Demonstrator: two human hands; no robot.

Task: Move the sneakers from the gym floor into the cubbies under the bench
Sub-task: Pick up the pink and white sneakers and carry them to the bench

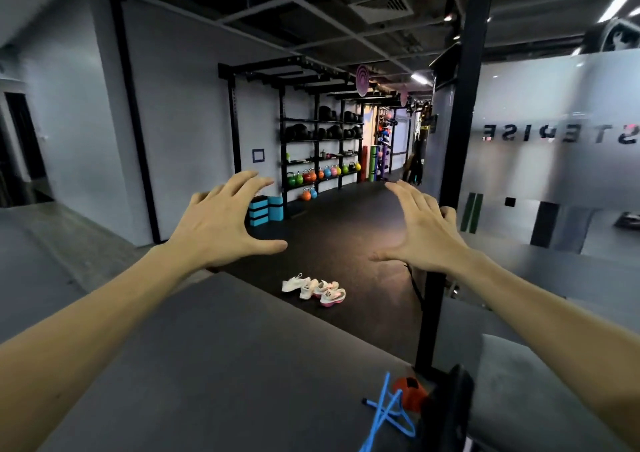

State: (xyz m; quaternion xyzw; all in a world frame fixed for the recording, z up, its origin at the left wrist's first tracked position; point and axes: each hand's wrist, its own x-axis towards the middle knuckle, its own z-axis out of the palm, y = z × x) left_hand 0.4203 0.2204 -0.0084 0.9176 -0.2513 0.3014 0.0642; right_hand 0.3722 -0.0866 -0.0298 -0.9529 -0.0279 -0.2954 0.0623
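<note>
Several white sneakers (313,289), some with pink soles, lie in a loose cluster on the dark rubber gym floor (332,230), a few steps ahead. My left hand (221,219) and my right hand (420,230) are stretched out in front of me at chest height, palms down, fingers spread, each holding nothing. Both hands hover well above and short of the sneakers. No bench or cubbies can be seen.
A black steel post (450,188) rises at right beside a frosted glass wall (554,146). A rack of kettlebells and balls (320,153) lines the far wall, with blue blocks (265,209) beside it. A blue strap (388,413) and an orange cone (410,391) lie near my feet.
</note>
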